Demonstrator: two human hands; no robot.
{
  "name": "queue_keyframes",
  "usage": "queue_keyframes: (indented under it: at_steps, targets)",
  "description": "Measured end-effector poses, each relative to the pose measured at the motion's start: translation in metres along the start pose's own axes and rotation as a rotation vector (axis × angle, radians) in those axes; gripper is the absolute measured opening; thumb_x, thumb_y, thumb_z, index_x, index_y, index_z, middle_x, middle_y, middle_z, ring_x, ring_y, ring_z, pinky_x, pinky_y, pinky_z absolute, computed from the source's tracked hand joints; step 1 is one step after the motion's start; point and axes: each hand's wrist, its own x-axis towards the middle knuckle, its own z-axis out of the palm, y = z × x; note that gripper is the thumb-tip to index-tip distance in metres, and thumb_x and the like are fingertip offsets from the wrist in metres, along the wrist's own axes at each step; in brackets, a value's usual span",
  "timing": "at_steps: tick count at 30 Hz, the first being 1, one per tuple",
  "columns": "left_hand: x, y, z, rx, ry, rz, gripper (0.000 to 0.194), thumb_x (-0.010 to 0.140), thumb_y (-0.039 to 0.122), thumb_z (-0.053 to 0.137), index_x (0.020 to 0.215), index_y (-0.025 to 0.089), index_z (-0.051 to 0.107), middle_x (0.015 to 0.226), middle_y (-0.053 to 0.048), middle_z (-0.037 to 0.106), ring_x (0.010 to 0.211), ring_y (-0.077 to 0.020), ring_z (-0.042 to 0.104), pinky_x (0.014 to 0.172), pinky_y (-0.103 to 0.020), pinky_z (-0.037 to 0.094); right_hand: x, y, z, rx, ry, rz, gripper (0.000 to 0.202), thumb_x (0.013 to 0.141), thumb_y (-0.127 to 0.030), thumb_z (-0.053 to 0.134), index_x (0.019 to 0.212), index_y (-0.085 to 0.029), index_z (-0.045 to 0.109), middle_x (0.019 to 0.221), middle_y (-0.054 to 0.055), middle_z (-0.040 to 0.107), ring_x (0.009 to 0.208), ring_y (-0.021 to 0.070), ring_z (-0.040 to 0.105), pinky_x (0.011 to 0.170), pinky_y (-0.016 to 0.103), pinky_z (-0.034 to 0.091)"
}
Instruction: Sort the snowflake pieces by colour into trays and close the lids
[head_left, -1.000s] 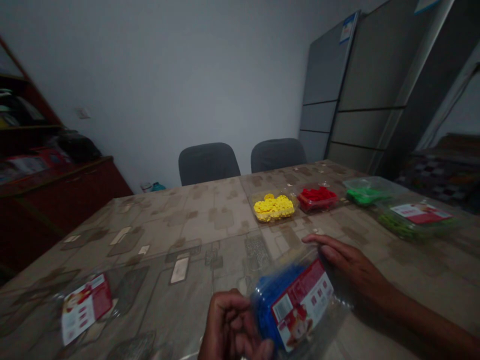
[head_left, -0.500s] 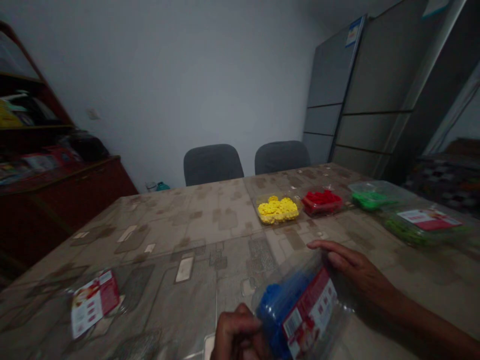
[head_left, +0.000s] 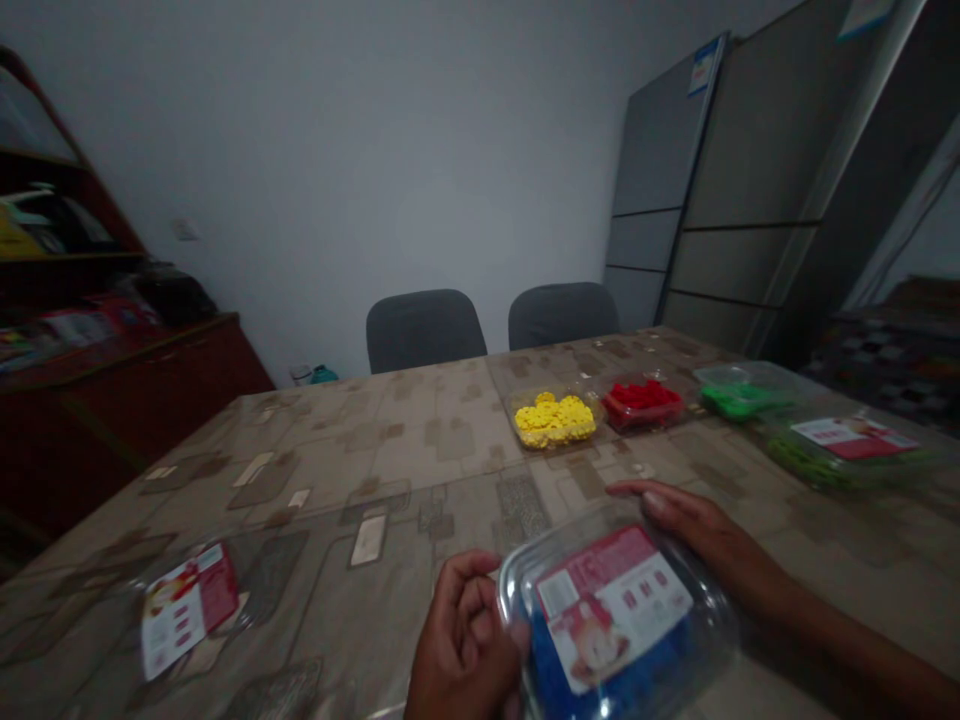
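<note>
Between my hands is a clear plastic box (head_left: 637, 655) with blue pieces inside and a red and white label on its lid. My left hand (head_left: 469, 640) grips the near left corner, thumb over the rim and fingers curled. My right hand (head_left: 697, 535) holds the far right side, its fingers along the edge. The lid faces up toward me, covering most of the blue contents. A clear lid with a similar label (head_left: 187, 605) lies on the table to the left.
Beyond my right hand stand clear boxes of yellow pieces (head_left: 555, 420), red pieces (head_left: 643, 403) and green pieces (head_left: 739, 398). Nearer on the right is a labelled box with light green contents (head_left: 847, 450). Two grey chairs (head_left: 426, 330) stand behind the patterned table (head_left: 390, 430).
The box of blue pieces has turned from a steep tilt so its labelled lid now faces up more. My left hand has shifted its grip up to the corner.
</note>
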Motion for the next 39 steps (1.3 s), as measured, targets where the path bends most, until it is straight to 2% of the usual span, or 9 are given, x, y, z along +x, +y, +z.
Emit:
queue_keyframes:
  at_steps: [2,5,8,14,18,26,31,34,39]
  targets:
    - [0.010,0.001,-0.002,-0.016,-0.005,-0.057,0.058,0.057,0.049,0.087,0.096,0.020,0.055,0.068,0.005,0.061,0.039,-0.0054,0.050,0.035,-0.014,0.033,0.002,0.001,0.000,0.006,-0.003,0.025,0.055,0.083,-0.061,0.058,0.119,-0.020,0.063,0.081,0.004,0.072,0.068,0.0222,0.066,0.060,0.031,0.050]
    - [0.019,-0.002,-0.004,-0.039,0.009,-0.032,0.058,0.056,0.046,0.089,0.095,0.020,0.055,0.062,0.009,0.056,0.035,-0.0029,0.045,0.035,-0.013,0.033,0.003,0.002,-0.001,0.014,-0.040,0.063,0.059,0.083,-0.059,0.060,0.125,-0.018,0.060,0.084,0.006,0.073,0.075,0.0245,0.068,0.065,0.034,0.052]
    - [0.021,-0.003,-0.003,-0.042,0.035,-0.005,0.058,0.057,0.045,0.089,0.096,0.020,0.055,0.062,0.009,0.055,0.035,-0.0020,0.044,0.036,-0.014,0.032,0.003,0.002,-0.006,0.035,-0.123,0.067,0.052,0.084,-0.057,0.060,0.117,-0.018,0.064,0.083,0.007,0.072,0.077,0.0232,0.067,0.069,0.033,0.052]
    - [0.022,0.000,-0.001,-0.038,0.105,-0.042,0.059,0.059,0.043,0.088,0.100,0.020,0.052,0.065,0.008,0.058,0.040,-0.0040,0.050,0.040,-0.015,0.036,0.003,0.006,-0.023,-0.076,-0.140,0.064,0.055,0.088,-0.061,0.052,0.119,-0.017,0.064,0.052,-0.003,0.055,0.046,0.0108,0.049,0.045,0.020,0.037]
    - [0.021,0.005,0.003,-0.011,0.093,-0.036,0.056,0.062,0.042,0.087,0.099,0.020,0.052,0.063,0.009,0.057,0.037,-0.0035,0.048,0.038,-0.015,0.035,0.007,0.010,-0.030,-0.220,-0.132,0.114,0.068,0.078,-0.063,0.063,0.127,-0.015,0.059,0.054,-0.003,0.056,0.044,0.0109,0.048,0.044,0.022,0.037]
    - [0.021,0.007,0.005,0.000,0.061,-0.028,0.056,0.065,0.041,0.084,0.103,0.021,0.049,0.065,0.009,0.058,0.036,-0.0045,0.049,0.037,-0.016,0.038,0.007,0.004,-0.027,-0.357,-0.114,0.034,0.057,0.083,-0.051,0.054,0.127,-0.016,0.062,0.071,0.003,0.064,0.051,0.0116,0.046,0.045,0.022,0.035]
    - [0.023,0.004,0.003,-0.010,0.013,-0.001,0.055,0.065,0.041,0.085,0.103,0.020,0.050,0.063,0.010,0.055,0.033,-0.0037,0.047,0.034,-0.015,0.037,0.014,-0.008,-0.017,-0.281,-0.135,-0.001,0.043,0.077,-0.050,0.059,0.103,-0.018,0.072,0.077,0.004,0.067,0.059,0.0154,0.053,0.050,0.025,0.040]
    - [0.024,0.004,0.001,-0.008,-0.008,-0.002,0.055,0.066,0.041,0.084,0.102,0.020,0.050,0.063,0.010,0.057,0.033,-0.0041,0.048,0.033,-0.015,0.037,0.026,-0.009,-0.011,-0.250,-0.139,-0.034,0.041,0.081,-0.056,0.056,0.086,-0.018,0.069,0.078,0.004,0.066,0.069,0.0185,0.059,0.059,0.028,0.045]
    - [0.023,0.005,0.001,0.005,-0.006,-0.020,0.053,0.067,0.038,0.083,0.103,0.020,0.048,0.063,0.009,0.059,0.034,-0.0040,0.049,0.034,-0.013,0.036,0.045,-0.006,-0.004,-0.265,-0.143,-0.055,0.050,0.078,-0.065,0.058,0.087,-0.017,0.067,0.066,0.000,0.060,0.058,0.0165,0.054,0.052,0.027,0.039]
